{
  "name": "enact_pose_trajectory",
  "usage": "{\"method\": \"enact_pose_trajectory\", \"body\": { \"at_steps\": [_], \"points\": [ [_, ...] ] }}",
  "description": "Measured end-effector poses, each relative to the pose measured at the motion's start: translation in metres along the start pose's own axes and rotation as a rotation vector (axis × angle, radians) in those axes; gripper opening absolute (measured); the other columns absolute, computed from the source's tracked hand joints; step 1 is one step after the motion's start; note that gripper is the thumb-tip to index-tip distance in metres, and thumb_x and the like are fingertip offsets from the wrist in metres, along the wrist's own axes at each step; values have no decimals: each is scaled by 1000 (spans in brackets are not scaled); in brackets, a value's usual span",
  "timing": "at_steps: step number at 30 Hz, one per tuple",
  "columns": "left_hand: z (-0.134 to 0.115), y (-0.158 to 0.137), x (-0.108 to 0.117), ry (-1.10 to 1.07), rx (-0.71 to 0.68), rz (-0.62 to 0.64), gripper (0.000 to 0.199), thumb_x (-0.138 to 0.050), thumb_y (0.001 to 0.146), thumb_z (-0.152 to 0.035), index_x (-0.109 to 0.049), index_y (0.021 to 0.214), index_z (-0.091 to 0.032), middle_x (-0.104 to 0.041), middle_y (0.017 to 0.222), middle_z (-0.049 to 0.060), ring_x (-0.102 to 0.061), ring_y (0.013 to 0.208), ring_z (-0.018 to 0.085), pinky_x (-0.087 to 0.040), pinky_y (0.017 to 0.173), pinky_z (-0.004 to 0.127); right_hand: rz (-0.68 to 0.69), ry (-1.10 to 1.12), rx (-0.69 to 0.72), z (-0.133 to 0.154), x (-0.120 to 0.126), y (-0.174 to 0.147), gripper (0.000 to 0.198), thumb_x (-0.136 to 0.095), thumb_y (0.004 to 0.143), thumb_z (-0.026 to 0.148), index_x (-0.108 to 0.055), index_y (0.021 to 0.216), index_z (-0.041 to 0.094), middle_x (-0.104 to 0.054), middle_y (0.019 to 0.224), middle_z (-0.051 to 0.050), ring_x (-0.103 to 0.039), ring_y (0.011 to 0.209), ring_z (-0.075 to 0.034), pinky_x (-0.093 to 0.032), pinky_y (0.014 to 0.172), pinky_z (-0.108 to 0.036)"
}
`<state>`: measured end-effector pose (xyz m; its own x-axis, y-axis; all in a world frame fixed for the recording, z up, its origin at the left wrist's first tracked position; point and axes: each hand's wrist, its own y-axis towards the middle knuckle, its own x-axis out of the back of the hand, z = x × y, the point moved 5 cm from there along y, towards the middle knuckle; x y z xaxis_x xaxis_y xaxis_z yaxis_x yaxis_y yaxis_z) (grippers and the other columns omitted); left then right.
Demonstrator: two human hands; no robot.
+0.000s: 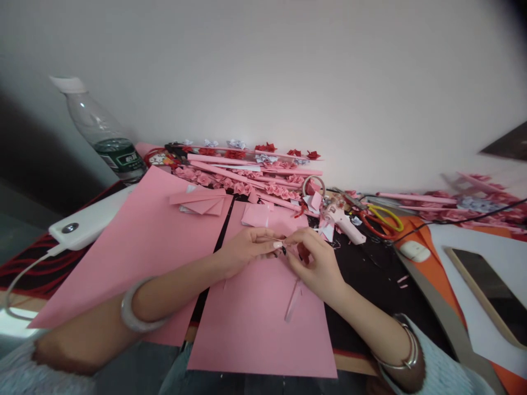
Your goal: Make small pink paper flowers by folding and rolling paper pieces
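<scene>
Above a large pink paper sheet (255, 329), my left hand (242, 255) and my right hand (317, 263) meet with fingertips pinched together. Between them is a small piece of pink paper (288, 242), mostly covered by the fingers, so its folded shape is hard to make out. A narrow strip (293, 302) lies on the sheet just below my right hand. Just behind my fingers sits a small stack of pink paper squares (255, 214). Farther left, folded pink papers (201, 201) rest on a second pink sheet (135, 247).
Pink paper sticks and paper flowers (247, 173) are piled along the wall. A pink glue gun (343, 220), scissors (385, 218), white earbud case (415, 251) and phone (489, 291) lie to the right. A water bottle (99, 129) and white power bank (88, 219) are left.
</scene>
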<state>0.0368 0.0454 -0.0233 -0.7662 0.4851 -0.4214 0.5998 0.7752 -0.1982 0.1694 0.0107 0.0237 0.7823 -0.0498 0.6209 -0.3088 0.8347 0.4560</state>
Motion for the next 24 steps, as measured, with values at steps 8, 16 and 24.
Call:
{"method": "enact_pose_trajectory", "body": {
  "at_steps": [8,16,24],
  "points": [
    [2,-2,3,76,27,-27,21,-69,71,-31,-64,81,-13,-64,75,3,-58,68,11,-45,75,30,23,7,9,2,-2,0,18,-51,79,9,-56,92,20,-52,85,-4,-43,60,-12,-39,54,-25],
    [2,-3,1,29,61,-40,20,-69,71,-32,-65,76,-13,-64,76,3,-59,74,12,-44,80,32,24,18,20,1,-3,-1,17,-51,78,9,-57,89,20,-51,81,-3,-45,62,-13,-39,54,-25],
    [3,-1,1,115,-10,16,25,-63,76,-36,-64,69,-12,-61,68,2,-57,65,10,-45,70,27,73,-28,99,6,-5,-2,18,-52,78,9,-58,91,20,-49,83,-4,-50,74,-15,-43,64,-27]
  ]
}}
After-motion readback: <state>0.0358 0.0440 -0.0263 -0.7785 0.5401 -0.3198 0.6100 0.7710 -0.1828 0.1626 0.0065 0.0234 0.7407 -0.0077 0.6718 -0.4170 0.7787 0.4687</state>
